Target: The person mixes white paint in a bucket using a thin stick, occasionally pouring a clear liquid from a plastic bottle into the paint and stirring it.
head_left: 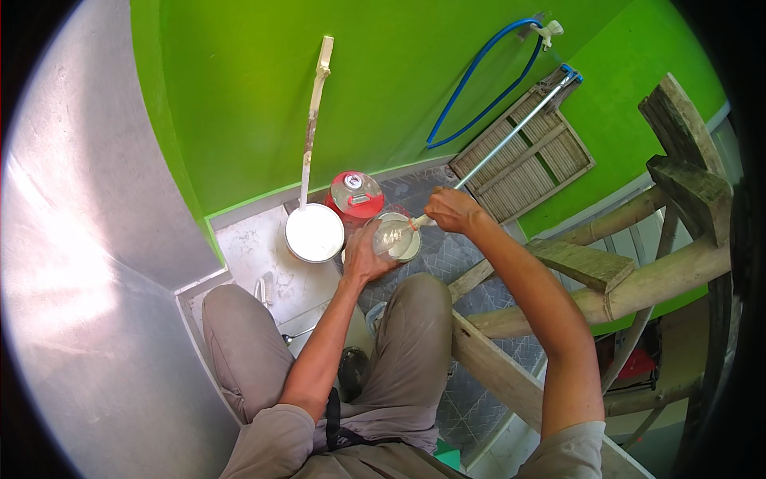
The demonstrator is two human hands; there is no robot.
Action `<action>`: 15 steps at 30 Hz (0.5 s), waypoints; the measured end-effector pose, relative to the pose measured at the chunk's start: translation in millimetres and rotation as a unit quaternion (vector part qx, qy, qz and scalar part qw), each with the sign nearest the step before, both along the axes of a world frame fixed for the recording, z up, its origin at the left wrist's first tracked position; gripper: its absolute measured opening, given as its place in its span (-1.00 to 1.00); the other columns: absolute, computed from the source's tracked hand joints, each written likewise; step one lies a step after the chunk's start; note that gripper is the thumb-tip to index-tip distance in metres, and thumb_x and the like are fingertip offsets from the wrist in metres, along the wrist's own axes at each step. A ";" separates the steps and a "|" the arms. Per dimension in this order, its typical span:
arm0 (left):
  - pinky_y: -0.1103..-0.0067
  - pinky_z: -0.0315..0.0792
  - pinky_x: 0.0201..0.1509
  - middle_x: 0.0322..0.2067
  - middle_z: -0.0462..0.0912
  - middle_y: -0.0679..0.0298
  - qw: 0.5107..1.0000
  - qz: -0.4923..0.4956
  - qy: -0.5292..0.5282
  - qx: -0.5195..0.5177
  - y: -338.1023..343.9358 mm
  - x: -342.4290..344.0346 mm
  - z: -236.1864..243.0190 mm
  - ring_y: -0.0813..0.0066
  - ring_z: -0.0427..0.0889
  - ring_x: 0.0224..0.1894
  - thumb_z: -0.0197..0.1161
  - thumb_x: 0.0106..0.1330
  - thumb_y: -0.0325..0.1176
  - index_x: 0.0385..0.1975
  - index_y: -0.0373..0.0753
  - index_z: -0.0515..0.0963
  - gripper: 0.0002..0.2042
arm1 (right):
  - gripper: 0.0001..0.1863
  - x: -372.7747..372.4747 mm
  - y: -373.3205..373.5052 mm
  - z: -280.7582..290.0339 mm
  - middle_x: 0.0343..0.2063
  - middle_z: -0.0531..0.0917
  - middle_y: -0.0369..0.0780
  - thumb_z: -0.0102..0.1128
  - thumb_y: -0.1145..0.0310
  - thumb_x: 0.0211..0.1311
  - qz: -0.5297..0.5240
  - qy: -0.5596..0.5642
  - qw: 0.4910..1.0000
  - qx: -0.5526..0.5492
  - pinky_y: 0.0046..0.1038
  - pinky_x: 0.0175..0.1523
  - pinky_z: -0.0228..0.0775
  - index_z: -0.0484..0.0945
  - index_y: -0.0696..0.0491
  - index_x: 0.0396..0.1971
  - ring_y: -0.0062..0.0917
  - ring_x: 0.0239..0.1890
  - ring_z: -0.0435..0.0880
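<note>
My left hand (365,254) is closed around a clear plastic piece (391,235), shaped like a bottle, above an open round container (410,248) of whitish stuff. An orange band circles the neck of the plastic, where a cream-coloured end goes in. My right hand (452,210) grips that end, which appears to be the lower part of a silvery pole (511,137). The pole slants up to a blue fitting (571,73) at the far right. Behind my left hand stands a red-and-clear jug (356,196); left of it is a bucket of white paint (314,232).
A paint-marked stick (313,120) leans from the bucket against the green wall (239,96). A blue hose (471,76) hangs from a tap (547,32). Slatted wooden panelling (523,152) leans at the back. Rough timber and bamboo scaffolding (670,275) crowds my right arm.
</note>
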State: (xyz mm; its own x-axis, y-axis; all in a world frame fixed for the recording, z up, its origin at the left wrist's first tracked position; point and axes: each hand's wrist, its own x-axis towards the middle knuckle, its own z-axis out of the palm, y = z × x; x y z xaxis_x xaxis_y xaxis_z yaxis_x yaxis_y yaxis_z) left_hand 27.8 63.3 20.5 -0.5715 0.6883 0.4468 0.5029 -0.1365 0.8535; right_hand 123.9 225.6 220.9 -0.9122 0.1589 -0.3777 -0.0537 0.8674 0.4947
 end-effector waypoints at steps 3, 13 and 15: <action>0.14 0.54 0.20 0.07 0.70 -0.09 1.000 -0.006 0.003 -0.006 1.0 -0.4 -2.0 -0.11 0.67 0.09 0.73 -0.20 -0.09 0.22 -0.32 0.56 -0.12 | -0.79 -0.1 1.6 -0.8 -0.36 0.81 -0.05 0.20 0.36 0.22 -0.004 -0.008 1.000 0.004 -0.21 -0.02 0.68 0.81 0.04 -0.46 -0.12 -0.13 0.82; 0.13 0.53 0.23 0.10 0.69 -0.12 1.000 -0.006 -0.004 -0.012 2.9 -0.4 -6.6 -0.13 0.66 0.13 0.74 -0.22 -0.04 0.23 -0.34 0.57 -0.09 | -0.79 -7.1 -10.9 1.8 -0.39 0.78 -0.09 0.18 0.35 0.24 0.016 -0.026 1.000 0.001 -0.23 -0.02 0.68 0.76 0.00 -0.52 -0.16 -0.08 0.77; 0.13 0.53 0.22 0.10 0.69 -0.13 1.000 -0.004 0.004 -0.007 3.1 0.2 -6.2 -0.14 0.66 0.13 0.74 -0.22 -0.04 0.23 -0.34 0.57 -0.08 | -0.78 -8.0 -13.6 1.2 -0.38 0.78 -0.09 0.17 0.33 0.26 0.009 -0.036 0.999 0.010 -0.22 -0.02 0.68 0.76 -0.01 -0.51 -0.17 -0.07 0.77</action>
